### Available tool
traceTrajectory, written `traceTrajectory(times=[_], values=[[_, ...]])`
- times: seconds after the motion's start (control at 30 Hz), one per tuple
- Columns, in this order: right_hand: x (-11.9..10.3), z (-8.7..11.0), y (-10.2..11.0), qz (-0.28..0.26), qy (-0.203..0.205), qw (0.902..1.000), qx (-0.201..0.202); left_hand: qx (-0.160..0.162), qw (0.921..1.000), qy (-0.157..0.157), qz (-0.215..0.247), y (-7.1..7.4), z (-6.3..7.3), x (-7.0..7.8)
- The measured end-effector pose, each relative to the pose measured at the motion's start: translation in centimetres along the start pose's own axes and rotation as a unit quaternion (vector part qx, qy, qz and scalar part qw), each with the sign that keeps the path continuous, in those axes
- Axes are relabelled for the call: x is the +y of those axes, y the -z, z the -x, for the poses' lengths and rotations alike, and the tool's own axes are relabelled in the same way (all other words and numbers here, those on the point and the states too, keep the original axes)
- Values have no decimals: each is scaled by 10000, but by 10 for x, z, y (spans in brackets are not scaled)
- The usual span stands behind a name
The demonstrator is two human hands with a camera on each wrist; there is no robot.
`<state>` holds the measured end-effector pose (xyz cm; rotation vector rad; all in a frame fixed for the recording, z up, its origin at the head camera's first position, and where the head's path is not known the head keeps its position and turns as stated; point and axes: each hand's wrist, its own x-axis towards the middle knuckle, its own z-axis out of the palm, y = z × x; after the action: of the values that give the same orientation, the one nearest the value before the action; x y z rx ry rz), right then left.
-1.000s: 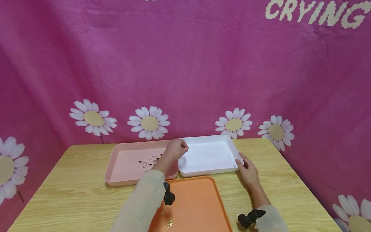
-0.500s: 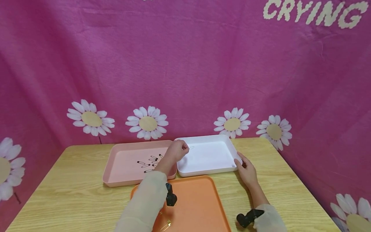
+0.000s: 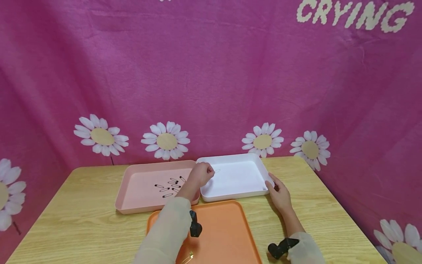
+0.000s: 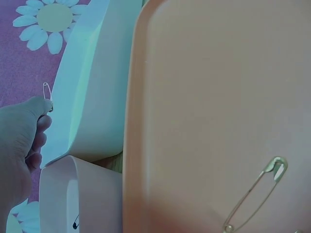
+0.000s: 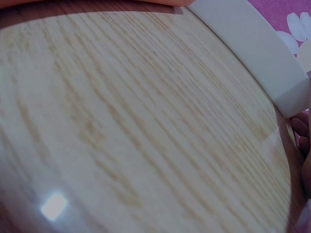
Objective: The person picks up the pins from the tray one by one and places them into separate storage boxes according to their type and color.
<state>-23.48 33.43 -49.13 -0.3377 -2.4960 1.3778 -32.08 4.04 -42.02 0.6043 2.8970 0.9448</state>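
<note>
Left hand sits slightly farther over the white tray than a second ago, grip pinching a safety pin above its left end; pin not released. Right hand grips the tray's near right corner, thumb at rim.

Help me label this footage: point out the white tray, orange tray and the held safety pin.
White tray (image 3: 239, 178), head view: on its bare floor.
Orange tray (image 3: 225, 231), head view: on its bare floor.
Held safety pin (image 4: 44, 91), left wrist view: on its wire.
</note>
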Motion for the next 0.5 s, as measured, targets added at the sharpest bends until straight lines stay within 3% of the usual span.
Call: traceTrajectory(times=[0.5], values=[[-1,-1,0,86,-57,9999,-58,-40,9995,37,324,1,3,-3]])
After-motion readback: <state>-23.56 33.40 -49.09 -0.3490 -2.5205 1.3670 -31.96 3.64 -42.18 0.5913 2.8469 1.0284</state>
